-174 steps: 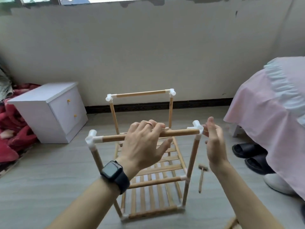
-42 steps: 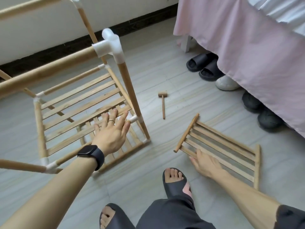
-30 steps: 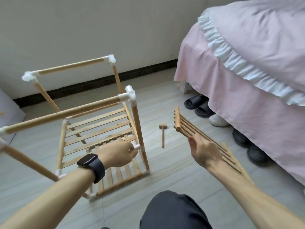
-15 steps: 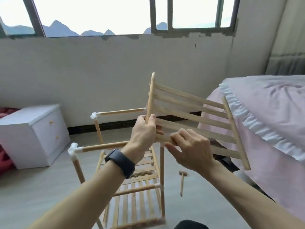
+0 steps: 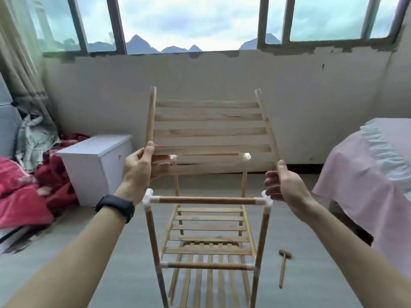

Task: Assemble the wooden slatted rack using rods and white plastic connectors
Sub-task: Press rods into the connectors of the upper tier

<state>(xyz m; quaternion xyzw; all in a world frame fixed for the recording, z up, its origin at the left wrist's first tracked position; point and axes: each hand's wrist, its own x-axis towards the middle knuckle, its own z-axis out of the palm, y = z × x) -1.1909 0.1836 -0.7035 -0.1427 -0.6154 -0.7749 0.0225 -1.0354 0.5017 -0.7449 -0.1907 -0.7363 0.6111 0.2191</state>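
Grey daylight from a row of windows falls on the floor where the rack frame (image 5: 153, 232) stands, two slatted tiers already fitted. Above the frame's top front rod (image 5: 208, 200) a loose slatted panel (image 5: 211, 138) hangs in the air, tilted up towards the wall.

The likely trouble is that one rail end seats in a white corner connector (image 5: 148, 197) before the other, which would skew the push-fitted uprights.

The left hand (image 5: 139, 168) grips the panel's left rail, thumb in front and fingers behind. The right hand (image 5: 287, 185) lays its thumb against the right rail's lower end with its fingers half curled. I cannot tell whether they close round the rail.

A small wooden mallet (image 5: 283, 270) lies right of the frame.
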